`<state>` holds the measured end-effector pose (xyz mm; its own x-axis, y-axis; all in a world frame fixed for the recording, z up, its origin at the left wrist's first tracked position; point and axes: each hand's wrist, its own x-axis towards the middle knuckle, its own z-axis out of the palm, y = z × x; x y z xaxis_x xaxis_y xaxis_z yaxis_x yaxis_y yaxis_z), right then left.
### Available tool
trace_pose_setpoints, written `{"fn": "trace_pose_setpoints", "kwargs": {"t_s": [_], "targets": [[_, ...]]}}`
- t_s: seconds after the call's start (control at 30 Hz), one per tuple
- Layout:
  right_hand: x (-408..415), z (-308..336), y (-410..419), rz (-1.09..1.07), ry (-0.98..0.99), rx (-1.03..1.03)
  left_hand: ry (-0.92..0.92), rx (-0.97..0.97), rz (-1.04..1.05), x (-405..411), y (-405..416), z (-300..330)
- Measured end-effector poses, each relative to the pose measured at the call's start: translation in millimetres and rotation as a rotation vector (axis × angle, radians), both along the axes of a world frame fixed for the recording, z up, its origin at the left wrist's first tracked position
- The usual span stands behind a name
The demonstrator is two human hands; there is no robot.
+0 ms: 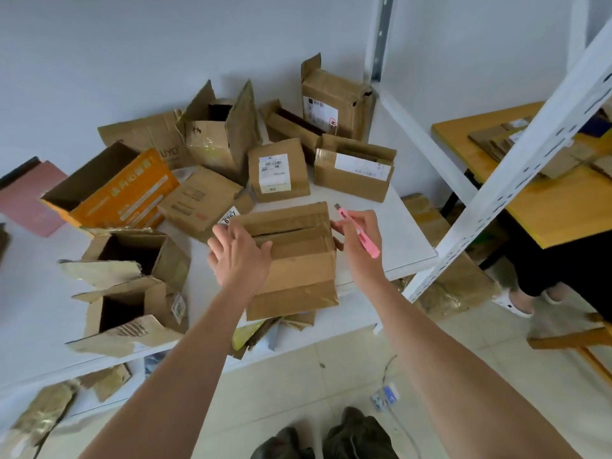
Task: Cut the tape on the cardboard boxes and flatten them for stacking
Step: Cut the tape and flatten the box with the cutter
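A brown box (294,256) sits at the near edge of the white counter (390,233), in front of the person. Its top flaps are parted along a dark slit, and glossy tape runs across the far flap. The left hand (236,256) lies flat on the box's left top corner, fingers (228,233) straight and slightly spread. The right hand (356,240) is at the box's right edge; its fingers curl around a pink cutter (359,231), whose blade end points away from the person, just past the box's far right corner.

Other boxes crowd the counter beyond and to the left: an orange box (126,193) lying open, a small labelled box (278,170) standing upright, and two open boxes (132,286) at the left. Flattened cardboard (453,286) lies on the floor to the right, under a white rack post (516,167).
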<state>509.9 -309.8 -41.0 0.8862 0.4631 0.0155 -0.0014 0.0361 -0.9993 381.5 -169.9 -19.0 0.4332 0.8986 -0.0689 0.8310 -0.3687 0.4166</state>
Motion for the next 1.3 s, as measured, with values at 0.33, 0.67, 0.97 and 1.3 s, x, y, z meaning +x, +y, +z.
{"fn": "trace_pose_setpoints", "kwargs": {"t_s": [0.33,0.67,0.97,1.3], "targets": [[6,-6,-18,-0.023,0.252,0.188,0.061,-0.127,-0.357,4,24,-18],[14,-9,-7,0.015,0.19,0.104,0.059,-0.138,-0.324,8,19,-17],[18,-13,-5,0.034,0.168,0.088,0.035,-0.142,-0.313,9,17,-15],[25,-17,-7,0.082,0.041,-0.038,-0.001,-0.113,-0.281,10,16,-18]]}}
